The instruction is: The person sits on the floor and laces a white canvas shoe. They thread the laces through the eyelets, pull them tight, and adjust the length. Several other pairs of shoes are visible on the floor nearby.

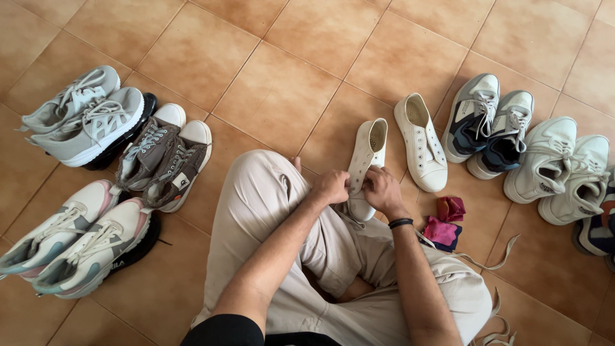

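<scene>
A white canvas shoe [365, 160] is held over the lap, toe toward the body, by the left hand [331, 186] and right hand [382, 190], each grip closed on its eyelet edge; a loose lace [477, 261] on the tiled floor [288, 83] could be snagged.

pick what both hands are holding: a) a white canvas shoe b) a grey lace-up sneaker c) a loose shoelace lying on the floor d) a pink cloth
a: the left hand and right hand both grip the white canvas shoe above the person's knee, while its laceless mate lies on the tiled floor beside it.
</scene>
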